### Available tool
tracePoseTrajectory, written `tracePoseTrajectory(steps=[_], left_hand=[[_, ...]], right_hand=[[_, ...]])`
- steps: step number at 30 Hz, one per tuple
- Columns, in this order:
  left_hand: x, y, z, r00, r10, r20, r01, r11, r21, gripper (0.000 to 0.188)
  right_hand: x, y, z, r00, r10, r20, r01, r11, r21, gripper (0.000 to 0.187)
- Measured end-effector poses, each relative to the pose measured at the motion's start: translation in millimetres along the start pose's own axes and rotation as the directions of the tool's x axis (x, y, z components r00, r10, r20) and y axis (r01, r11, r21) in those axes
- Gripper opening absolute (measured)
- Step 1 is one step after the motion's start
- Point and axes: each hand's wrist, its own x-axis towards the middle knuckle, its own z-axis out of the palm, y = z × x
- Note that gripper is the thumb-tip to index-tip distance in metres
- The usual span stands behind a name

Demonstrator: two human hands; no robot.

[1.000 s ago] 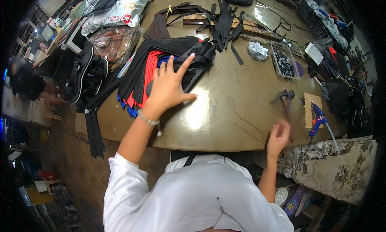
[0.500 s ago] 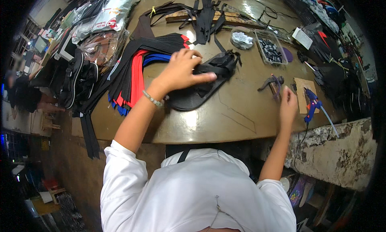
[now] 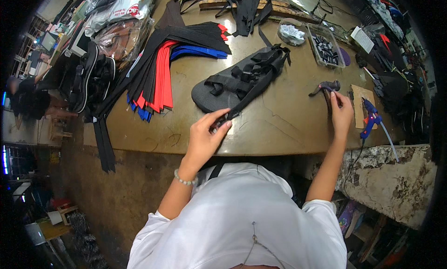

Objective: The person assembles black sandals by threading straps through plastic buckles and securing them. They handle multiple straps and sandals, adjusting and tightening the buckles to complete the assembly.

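Note:
A black sandal [image 3: 242, 80] with webbing straps lies sole-down in the middle of the brown worktable [image 3: 279, 124]. My left hand [image 3: 207, 136] pinches the loose end of one sandal strap [image 3: 235, 111] near the table's front edge. My right hand [image 3: 341, 113] rests on the handle of a dark hammer-like tool [image 3: 326, 87] lying on the table to the right of the sandal.
A fan of black, red and blue straps [image 3: 163, 68] lies at the left. A clear tray of black buckles [image 3: 326, 50] and a small round dish [image 3: 291, 32] sit at the back. A blue glue gun [image 3: 370, 113] rests on cardboard at right. Bagged sandals [image 3: 93, 73] crowd the left edge.
My left hand has pulled the sandal off the strap pile toward the table's middle and now pinches a strap end. My right hand has moved up onto the tool.

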Motion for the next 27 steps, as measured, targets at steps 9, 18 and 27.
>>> tracePoseTrajectory(steps=[9,18,27], left_hand=[[30.5,-9.2,-60.6,0.987,-0.16,0.003,0.16,0.987,-0.002,0.029],[-3.9,-1.4,-1.0,0.993,0.049,-0.104,-0.008,0.932,0.363,0.021],[19.7,3.0,11.1,0.999,0.012,0.034,-0.025,0.908,0.418,0.018]], right_hand=[[-61.5,-125.1,18.8,0.858,-0.281,0.429,0.052,0.879,0.473,0.015],[-102.3,-159.2,90.1,0.749,-0.24,0.618,-0.184,0.82,0.542,0.016],[-100.8,-146.3,95.5,0.702,-0.22,0.678,-0.382,0.687,0.618,0.01]])
